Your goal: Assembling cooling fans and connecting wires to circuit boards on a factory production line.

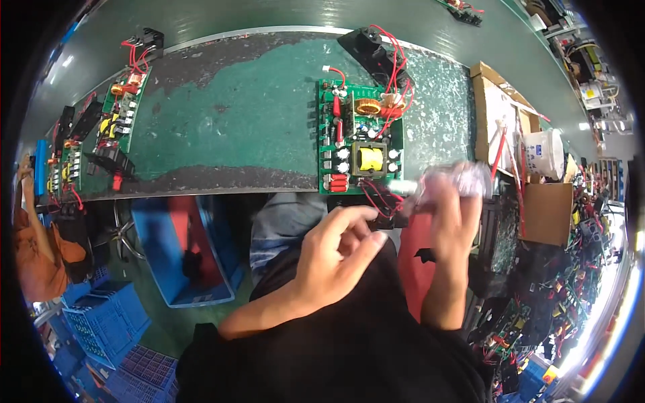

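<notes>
A green circuit board (361, 138) lies near the bench's front edge, with a yellow-wrapped transformer (371, 158), a copper-wound ring coil (367, 107) and several capacitors on it. Red wires run from its far end to a black plastic end piece (369, 43). More red wires (379, 195) hang off its near end, toward a dark part that is partly hidden. My left hand (336, 252) is just below them, fingers loosely curled, thumb apart, nothing visible in it. Right of the board, my right hand (451, 218) is blurred, its fingers closed over a clear, shiny plastic thing (463, 178).
More wired boards (121, 114) stand at the bench's left. On the right are a cardboard box (487, 101), a white tub (544, 153) and a large heap of boards (537, 295). A blue bin (232, 285) sits below the edge. Another person's arm (33, 215) shows far left.
</notes>
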A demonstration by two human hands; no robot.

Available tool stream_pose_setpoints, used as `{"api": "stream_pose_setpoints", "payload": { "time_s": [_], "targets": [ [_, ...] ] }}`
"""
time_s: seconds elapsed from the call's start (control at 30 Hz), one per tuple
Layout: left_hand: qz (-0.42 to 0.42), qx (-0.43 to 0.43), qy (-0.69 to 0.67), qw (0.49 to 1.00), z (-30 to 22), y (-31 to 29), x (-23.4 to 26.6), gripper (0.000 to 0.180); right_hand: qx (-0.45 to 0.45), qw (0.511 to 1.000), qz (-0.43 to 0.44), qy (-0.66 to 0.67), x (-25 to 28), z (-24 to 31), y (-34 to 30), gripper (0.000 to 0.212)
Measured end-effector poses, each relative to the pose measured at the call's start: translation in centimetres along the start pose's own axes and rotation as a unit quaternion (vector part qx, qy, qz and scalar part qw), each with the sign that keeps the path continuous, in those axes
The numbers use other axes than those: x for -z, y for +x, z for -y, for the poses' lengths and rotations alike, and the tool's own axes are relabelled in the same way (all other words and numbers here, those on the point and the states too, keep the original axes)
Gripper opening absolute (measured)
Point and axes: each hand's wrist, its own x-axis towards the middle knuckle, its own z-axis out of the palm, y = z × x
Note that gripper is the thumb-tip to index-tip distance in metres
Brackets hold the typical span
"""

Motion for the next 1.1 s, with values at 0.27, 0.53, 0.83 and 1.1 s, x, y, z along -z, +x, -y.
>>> {"api": "stream_pose_setpoints", "payload": {
  "time_s": [0.27,0.53,0.83,1.1],
  "targets": [
    [-0.024,0.038,-0.188,0.981,-0.3,0.4,-1.9,0.016,-0.024,0.994,0.012,0.108,-1.4,-2.3,-5.5,0.038],
    [-0.165,-0.304,0.407,0.845,2.3,2.9,-2.8,0.038,0.013,0.966,-0.138,0.219,0.4,-2.2,-3.0,0.027],
    [-0.206,-0.247,0.468,0.823,1.7,4.2,-0.9,0.022,0.252,0.910,-0.132,-0.302,-1.2,-3.8,-2.1,0.014],
    [-0.164,-0.254,0.321,0.897,3.8,3.8,0.2,0.019,0.339,0.837,-0.071,-0.424,-2.7,-2.5,-4.0,0.020]
  ]
}}
